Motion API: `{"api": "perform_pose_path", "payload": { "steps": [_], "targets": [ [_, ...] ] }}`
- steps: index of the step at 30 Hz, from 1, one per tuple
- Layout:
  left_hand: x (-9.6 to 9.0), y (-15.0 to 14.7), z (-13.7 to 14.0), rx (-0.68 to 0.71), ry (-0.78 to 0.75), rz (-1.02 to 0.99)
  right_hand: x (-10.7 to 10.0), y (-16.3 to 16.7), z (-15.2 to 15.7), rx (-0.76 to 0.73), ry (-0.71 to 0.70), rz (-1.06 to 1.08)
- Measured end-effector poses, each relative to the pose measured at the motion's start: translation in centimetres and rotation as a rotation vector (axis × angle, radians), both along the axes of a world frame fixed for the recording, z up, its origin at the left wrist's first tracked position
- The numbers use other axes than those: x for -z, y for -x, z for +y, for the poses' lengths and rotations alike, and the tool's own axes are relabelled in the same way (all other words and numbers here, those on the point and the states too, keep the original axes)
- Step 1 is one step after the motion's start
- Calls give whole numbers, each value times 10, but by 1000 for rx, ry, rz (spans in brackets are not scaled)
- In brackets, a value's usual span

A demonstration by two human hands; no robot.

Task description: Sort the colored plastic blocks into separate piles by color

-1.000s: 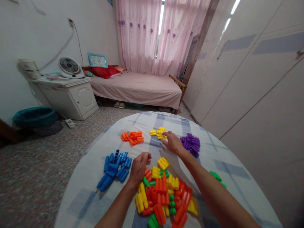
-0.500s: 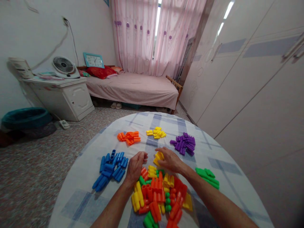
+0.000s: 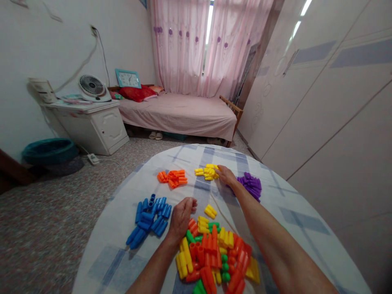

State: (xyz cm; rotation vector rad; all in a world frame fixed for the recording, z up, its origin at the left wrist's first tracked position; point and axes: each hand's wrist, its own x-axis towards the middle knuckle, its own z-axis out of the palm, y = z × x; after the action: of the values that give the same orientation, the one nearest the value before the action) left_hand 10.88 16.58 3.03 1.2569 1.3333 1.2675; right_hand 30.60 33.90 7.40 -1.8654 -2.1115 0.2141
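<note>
The right hand [image 3: 226,175], its grip indeterminable, is at the yellow tubular plastic pieces [image 3: 209,173] just below frame centre, where a sideways forearm [image 3: 263,224] brush could scatter adjacent purple plastic tubes [image 3: 253,183]; the left hand [image 3: 182,216] rests loosely curled, contents indeterminable.

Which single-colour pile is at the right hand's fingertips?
The yellow pile, between the orange pile and purple pile; the right hand has its fingertips only there.

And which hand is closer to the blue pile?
Left. The left hand is just beside the blue pile; the right hand is farther away, at the far yellow pile.
</note>
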Motion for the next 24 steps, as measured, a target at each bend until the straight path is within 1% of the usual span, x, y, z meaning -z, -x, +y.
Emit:
{"api": "perform_pose_path", "payload": {
  "steps": [3, 5, 7, 9, 10, 12, 14, 16, 19, 24],
  "targets": [
    [0, 0, 0, -5, -5, -5, -3, 0, -11, -21, 16, 1],
    [0, 0, 0, -3, -15, -4, -9, 1, -27, -31, -1, 3],
    [0, 0, 0, 1, -11, -1, -16, 3, -52, -127, 25, 17],
    [1, 1, 1, -1, -4, -1, -20, 6, -83, -313, 125, 40],
    [1, 1, 1, -2, -3, -2, -20, 8, -99, -380, 179, 43],
    [1, 1, 1, 0, -6, -2, -18, 13, -126, -438, 255, -12],
    [2, 1, 2, 4, -6, 4, -15, 19, -143, -430, 270, -81],
    [2, 2, 2, 6, -4, 6, -12, 24, -150, -409, 257, -110],
    [3, 2, 2, 11, -4, 2, -9, 28, -149, -391, 252, -87],
    [3, 2, 1, 17, 12, 11, -4, 28, -142, -433, 249, -38]
  ]
}}
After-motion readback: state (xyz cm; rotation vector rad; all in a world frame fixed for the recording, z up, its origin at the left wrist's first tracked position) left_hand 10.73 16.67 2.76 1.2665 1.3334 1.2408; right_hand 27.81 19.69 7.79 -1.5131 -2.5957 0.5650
